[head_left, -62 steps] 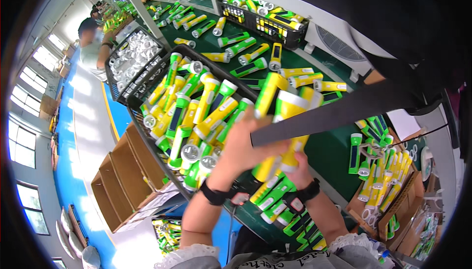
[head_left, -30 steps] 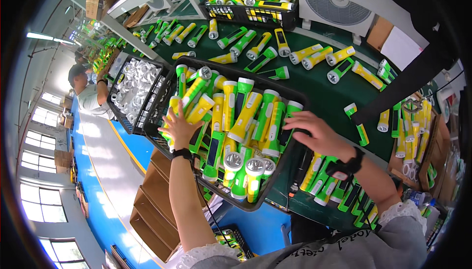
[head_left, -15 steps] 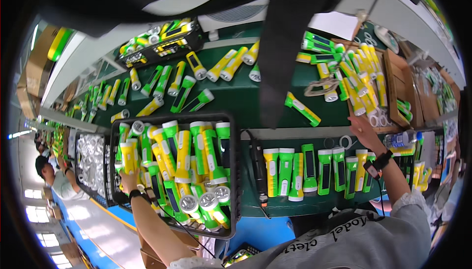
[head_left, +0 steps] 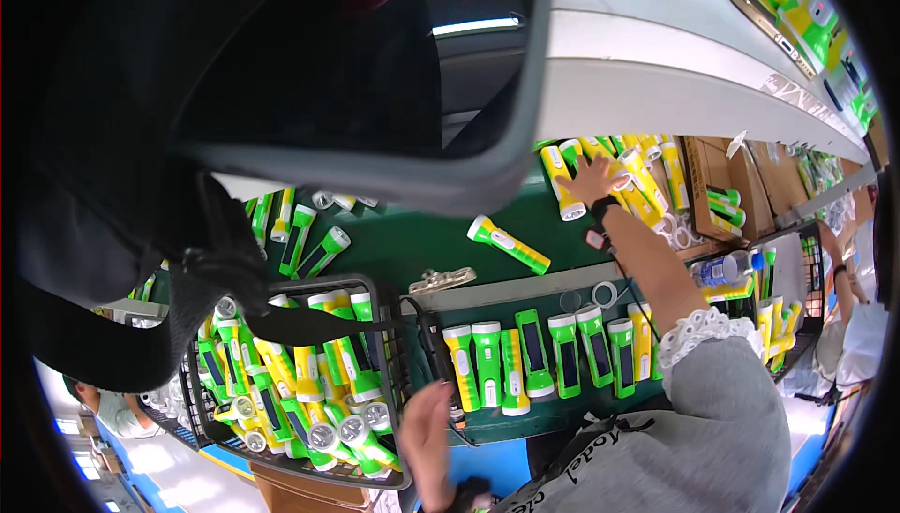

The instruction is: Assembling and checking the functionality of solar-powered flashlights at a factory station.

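My right hand (head_left: 592,180) reaches over a pile of green and yellow flashlights (head_left: 639,178) at the back right. Its fingers are spread, touching or just above a yellow flashlight (head_left: 559,182); I cannot tell which. Low in the middle, my left hand (head_left: 428,438) is raised between the basket and the row of flashlights. Nothing shows in it, and its fingers are blurred and turned edge-on. A black plastic basket (head_left: 401,372) full of flashlights stands to its left. A black electric screwdriver (head_left: 435,349) lies just beyond it.
Several flashlights (head_left: 534,352) stand in a row along the front. One green-yellow flashlight (head_left: 509,245) lies alone on the green table (head_left: 412,232). A shiny metallic piece (head_left: 442,279) and a white ring (head_left: 605,294) are near the ledge. Dark headgear and a strap (head_left: 309,325) block the upper left.
My left hand has left the flashlights in the basket and come right, to the middle. My right hand has moved up onto the flashlight pile. The view has shifted, with dark headgear covering more.
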Demonstrator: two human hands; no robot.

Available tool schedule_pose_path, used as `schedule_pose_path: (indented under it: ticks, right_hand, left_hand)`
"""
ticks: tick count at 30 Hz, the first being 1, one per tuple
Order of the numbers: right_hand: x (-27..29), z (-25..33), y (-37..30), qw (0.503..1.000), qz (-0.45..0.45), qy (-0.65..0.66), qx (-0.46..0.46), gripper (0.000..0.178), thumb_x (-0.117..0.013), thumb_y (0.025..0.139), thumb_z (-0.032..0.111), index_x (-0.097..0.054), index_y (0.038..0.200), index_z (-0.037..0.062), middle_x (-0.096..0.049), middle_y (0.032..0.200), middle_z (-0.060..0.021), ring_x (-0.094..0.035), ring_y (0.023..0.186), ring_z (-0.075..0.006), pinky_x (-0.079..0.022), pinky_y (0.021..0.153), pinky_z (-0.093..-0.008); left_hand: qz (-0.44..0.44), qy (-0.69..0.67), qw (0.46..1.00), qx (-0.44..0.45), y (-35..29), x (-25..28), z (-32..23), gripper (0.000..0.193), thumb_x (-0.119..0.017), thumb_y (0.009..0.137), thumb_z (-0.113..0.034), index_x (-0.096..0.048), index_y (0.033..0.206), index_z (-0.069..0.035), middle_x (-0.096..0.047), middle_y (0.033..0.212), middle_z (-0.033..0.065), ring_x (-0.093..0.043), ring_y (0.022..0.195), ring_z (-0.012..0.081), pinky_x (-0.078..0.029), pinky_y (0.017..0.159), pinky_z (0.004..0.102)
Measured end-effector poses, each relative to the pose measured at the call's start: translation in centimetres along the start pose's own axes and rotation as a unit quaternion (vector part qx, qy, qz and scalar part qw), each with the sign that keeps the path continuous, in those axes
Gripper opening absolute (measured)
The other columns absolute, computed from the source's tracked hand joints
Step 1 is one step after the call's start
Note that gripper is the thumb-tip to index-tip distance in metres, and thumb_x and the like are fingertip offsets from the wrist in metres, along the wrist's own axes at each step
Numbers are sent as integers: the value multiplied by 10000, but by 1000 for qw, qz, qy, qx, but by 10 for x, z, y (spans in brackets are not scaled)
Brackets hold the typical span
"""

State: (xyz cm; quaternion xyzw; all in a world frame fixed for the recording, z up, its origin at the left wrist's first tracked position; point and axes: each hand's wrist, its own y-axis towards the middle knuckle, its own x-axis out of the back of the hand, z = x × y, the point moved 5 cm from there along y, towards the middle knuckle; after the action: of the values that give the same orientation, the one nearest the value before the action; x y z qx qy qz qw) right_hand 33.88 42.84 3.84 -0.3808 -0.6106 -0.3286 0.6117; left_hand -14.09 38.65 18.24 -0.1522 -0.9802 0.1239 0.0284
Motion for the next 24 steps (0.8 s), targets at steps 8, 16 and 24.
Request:
schedule_pose_path:
  ticks: [8,16,24]
  right_hand:
    - [-4,22,3,988,-108,76,82,566,-554,717,468,-477,1178,149,-401,1269,-110,-269,1228,-318,-202,833,-718]
    - [-30,-109,69,939,-153,291,98,415,-582,751,341,-518,1089,109,-517,1085,-97,-449,1060,-263,-364,821,-537]
    - [-90,-183,24,860,21,506,62,388,-588,752,317,-532,1062,91,-540,1033,-95,-488,990,-241,-395,803,-464]
  left_hand:
    - [-53,291,955,31,176,-161,160,982,-754,607,-336,-178,1327,1,-242,1274,214,-254,1206,356,-266,994,428]
    - [71,325,940,71,241,-271,173,774,-701,663,-302,-327,1274,-8,-487,1178,203,-527,1024,339,-465,793,411]
    - [169,240,956,-11,259,-314,207,600,-639,693,-180,-411,1226,-26,-536,1101,153,-532,1008,276,-427,849,367]
